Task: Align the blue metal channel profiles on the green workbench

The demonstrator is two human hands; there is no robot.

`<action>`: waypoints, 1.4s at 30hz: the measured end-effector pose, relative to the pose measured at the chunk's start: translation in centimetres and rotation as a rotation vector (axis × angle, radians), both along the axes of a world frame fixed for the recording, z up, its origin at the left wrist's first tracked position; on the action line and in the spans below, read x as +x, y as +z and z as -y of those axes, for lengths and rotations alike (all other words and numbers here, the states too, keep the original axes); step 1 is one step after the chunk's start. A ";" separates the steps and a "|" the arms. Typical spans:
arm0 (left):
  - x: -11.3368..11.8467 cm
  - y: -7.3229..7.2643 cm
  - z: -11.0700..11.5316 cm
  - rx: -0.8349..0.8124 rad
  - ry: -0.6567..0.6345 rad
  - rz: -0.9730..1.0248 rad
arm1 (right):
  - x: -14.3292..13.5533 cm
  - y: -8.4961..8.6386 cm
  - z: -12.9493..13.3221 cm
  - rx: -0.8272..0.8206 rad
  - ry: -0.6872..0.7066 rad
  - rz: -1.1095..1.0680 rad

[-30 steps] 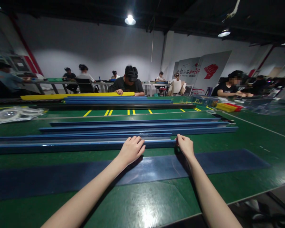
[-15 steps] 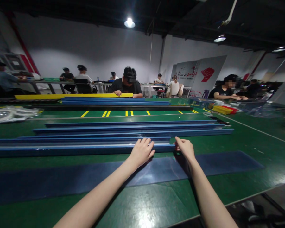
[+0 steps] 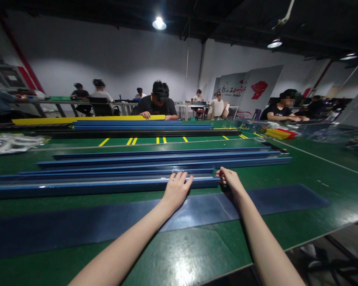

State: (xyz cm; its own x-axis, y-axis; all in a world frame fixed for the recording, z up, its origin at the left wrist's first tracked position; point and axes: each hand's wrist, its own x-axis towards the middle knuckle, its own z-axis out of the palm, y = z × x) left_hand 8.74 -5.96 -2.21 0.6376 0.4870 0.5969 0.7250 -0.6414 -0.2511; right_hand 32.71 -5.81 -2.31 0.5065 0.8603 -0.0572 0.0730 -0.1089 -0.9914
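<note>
A long blue channel strip (image 3: 107, 186) with raised edges lies across the green table, with a glossy clear layer along its inside. My left hand (image 3: 178, 188) grips it near its right end, the fingers over the near edge and the thumb on the near side. At the very tip of the strip is my right hand (image 3: 230, 180), its thumb and forefinger closed in a pinch. What is between those fingertips is too small to make out. Beneath my forearms a flat, shiny dark-blue translucent sheet (image 3: 122, 218) stretches across the table.
More blue channel strips (image 3: 167, 162) lie parallel just beyond. Farther back are black strips (image 3: 143, 134), another blue stack (image 3: 143, 125) and a yellow strip (image 3: 89, 119) under a co-worker's hand. Clear-wrapped white parts (image 3: 12, 145) sit left; yellow and red trays (image 3: 280, 133) sit right.
My right fingertips have shifted slightly up and left at the strip's end, still pinched. My left hand stays on the strip. The view has tilted slightly.
</note>
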 end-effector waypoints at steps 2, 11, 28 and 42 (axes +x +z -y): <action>0.0 -0.1 0.1 0.003 0.005 0.006 | 0.0 -0.2 -0.1 0.032 0.058 0.010; 0.0 -0.1 0.5 -0.019 0.034 0.026 | 0.2 -0.9 -0.3 0.086 0.255 0.241; 0.2 0.1 0.8 -0.078 0.089 0.115 | 1.3 0.0 -0.5 -0.045 0.489 0.051; 0.2 -0.2 0.7 -0.058 0.095 0.091 | 0.3 0.2 0.1 0.014 0.289 0.108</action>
State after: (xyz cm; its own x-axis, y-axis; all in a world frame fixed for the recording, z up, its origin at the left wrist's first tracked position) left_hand 8.98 -6.66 -2.38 0.5314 0.5784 0.6189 0.8013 -0.5802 -0.1459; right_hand 32.99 -5.94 -2.15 0.2428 0.9701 -0.0036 0.2043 -0.0547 -0.9774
